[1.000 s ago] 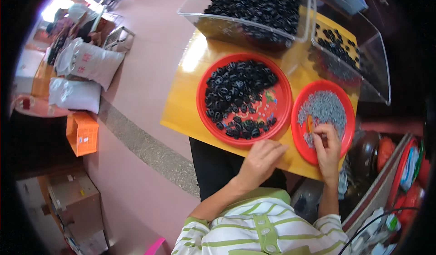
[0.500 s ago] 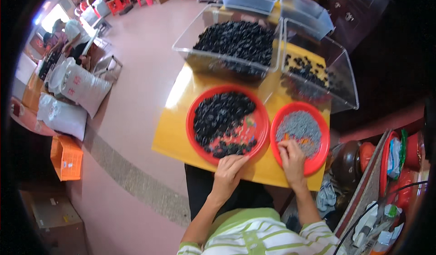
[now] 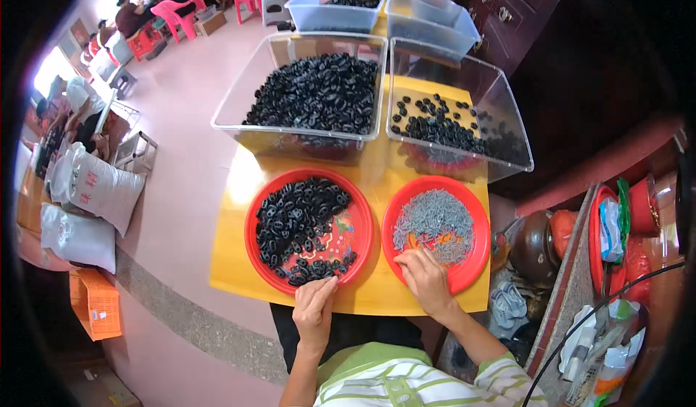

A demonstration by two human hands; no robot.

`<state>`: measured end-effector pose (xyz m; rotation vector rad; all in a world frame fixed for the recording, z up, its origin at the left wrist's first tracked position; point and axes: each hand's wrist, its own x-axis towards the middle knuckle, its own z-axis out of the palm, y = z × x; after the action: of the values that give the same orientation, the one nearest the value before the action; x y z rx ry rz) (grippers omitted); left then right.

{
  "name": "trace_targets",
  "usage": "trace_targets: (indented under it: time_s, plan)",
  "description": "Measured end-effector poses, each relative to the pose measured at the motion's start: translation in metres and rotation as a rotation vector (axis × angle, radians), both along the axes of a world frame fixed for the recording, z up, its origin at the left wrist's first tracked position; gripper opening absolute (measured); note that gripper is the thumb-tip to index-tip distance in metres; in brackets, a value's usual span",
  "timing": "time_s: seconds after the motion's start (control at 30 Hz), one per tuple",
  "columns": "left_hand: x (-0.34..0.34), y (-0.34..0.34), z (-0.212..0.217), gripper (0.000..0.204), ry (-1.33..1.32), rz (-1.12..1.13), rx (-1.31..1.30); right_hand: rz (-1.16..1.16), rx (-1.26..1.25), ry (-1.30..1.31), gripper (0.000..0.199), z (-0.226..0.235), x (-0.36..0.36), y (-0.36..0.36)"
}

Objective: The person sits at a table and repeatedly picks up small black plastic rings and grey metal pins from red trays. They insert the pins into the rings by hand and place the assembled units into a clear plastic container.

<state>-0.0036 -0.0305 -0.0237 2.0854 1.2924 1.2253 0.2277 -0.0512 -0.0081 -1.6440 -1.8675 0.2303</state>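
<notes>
On the yellow tabletop (image 3: 225, 266), two red plates stand side by side. The left plate (image 3: 368, 227) holds a heap of small black oval parts (image 3: 297, 218), with part of its patterned bottom showing. Grey pin-like pieces (image 3: 438, 222) are piled in the right plate (image 3: 478, 251). At the near rim of the left plate is my left hand (image 3: 314, 309), its fingers pressed together; anything between them is too small to make out. My right hand (image 3: 426, 280) reaches over the near left rim of the right plate, thumb and fingers pinched beside the pins, their contents hidden.
Behind the plates stand a clear bin (image 3: 228, 110) full of black parts and another clear bin (image 3: 507, 128) with fewer. Two bluish tubs (image 3: 304, 19) (image 3: 435, 26) are farther back. A cluttered ledge (image 3: 558, 298) and black cable (image 3: 580, 327) lie right; white sacks (image 3: 101, 189) stand left.
The view has shifted, so the table and plates appear farther left and slightly lower. Both hands stay closed by their plates; the left one now sits a little below its plate's rim.
</notes>
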Motion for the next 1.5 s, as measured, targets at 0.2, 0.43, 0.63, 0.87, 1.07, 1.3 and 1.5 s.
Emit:
trace_targets:
  time_s: [0.2,0.43,0.63,0.87,1.07,1.3,1.5]
  plan:
    - [-0.003,0.007,-0.005,0.025,-0.025,-0.009,0.056,0.059,0.022,-0.028,0.021,-0.008,0.000,-0.005]
    - [0.021,-0.005,0.018,0.023,-0.243,-0.141,-0.012,-0.155,-0.105,0.421,0.013,0.001,0.008,-0.009]
    - [0.078,-0.012,0.016,0.021,-0.237,-0.346,-0.053,-0.049,-0.192,0.996,0.014,0.006,0.017,-0.028]
    - [0.099,-0.023,0.010,0.021,-0.331,-0.419,-0.081,-0.019,-0.194,0.909,0.012,0.016,0.026,-0.056]
    - [0.096,-0.020,0.011,0.016,-0.340,-0.455,-0.132,0.067,-0.166,0.818,0.012,0.027,0.025,-0.058]
    - [0.102,-0.017,0.017,0.012,-0.325,-0.475,-0.135,0.023,-0.070,0.792,0.006,0.027,0.033,-0.058]
    - [0.118,-0.010,0.000,0.010,-0.329,-0.442,-0.174,-0.169,0.105,0.316,0.015,0.034,0.016,-0.059]
